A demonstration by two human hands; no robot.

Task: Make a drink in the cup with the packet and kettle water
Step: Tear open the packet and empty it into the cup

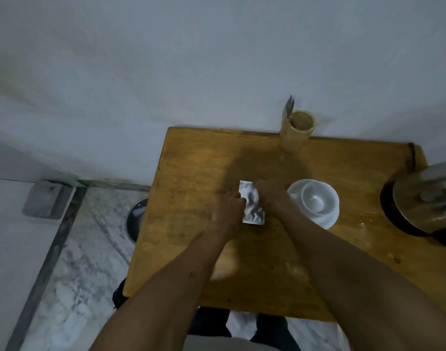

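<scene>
Two bare forearms reach away from the camera over the wooden surface (181,158) and meet at the packet (252,206), which I take as the landmark. The left hand (233,206) grips the packet's left edge with fingers curled; the right hand (268,196) pinches its far right corner. Both are closed on it, and it seems lifted just off the surface, though blur leaves that unsure. The packet's long axis runs away from the person, tilted slightly, with its top end farthest from the body.

Just right of the packet stands the white cup (314,200) on its saucer (325,219), mouth up and apparently empty. Well to the right of the packet, at the frame edge, is the metal kettle (427,198) on a dark base. Beyond the packet, toward the wall, a bamboo holder (296,131) carries a utensil.

Likely the packet is about to be torn open. The right hand is nearer the cup, so tipping the contents would go rightward.
</scene>
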